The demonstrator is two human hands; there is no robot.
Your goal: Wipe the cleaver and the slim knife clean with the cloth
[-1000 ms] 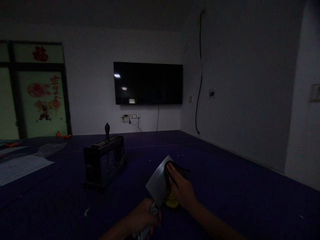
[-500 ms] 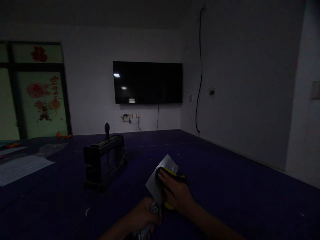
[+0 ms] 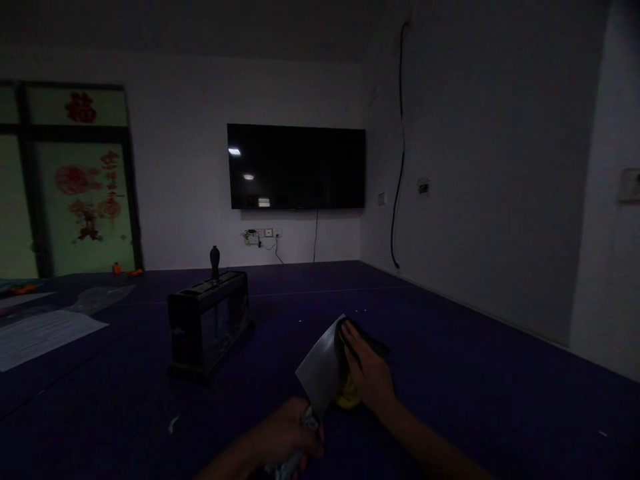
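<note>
My left hand (image 3: 293, 433) is closed around the handle of a broad-bladed cleaver (image 3: 320, 370), whose pale metal blade points up and away from me. A dark cloth with a yellow side (image 3: 349, 393) lies over the blade's right part. With fingers together and stretched along it, my right hand (image 3: 367, 367) presses this cloth against the metal near the blade's far end. Part of the blade is hidden under cloth and fingers. To the left stands a black knife block (image 3: 200, 333) with clear-looking sides, and one dark handle (image 3: 215, 262) sticks up from its top.
The purple surface (image 3: 450, 400) reaches to the walls, with small white scraps on it. Printed paper (image 3: 50, 337) and a clear plastic bag (image 3: 103, 299) lie at left. Small orange things (image 3: 117, 269) sit by the door. A television (image 3: 297, 167) hangs on the far wall.
My right hand and the cloth have slid right and up toward the blade's far end, baring more of its left face. The blade has turned slightly; my left hand keeps its grip.
</note>
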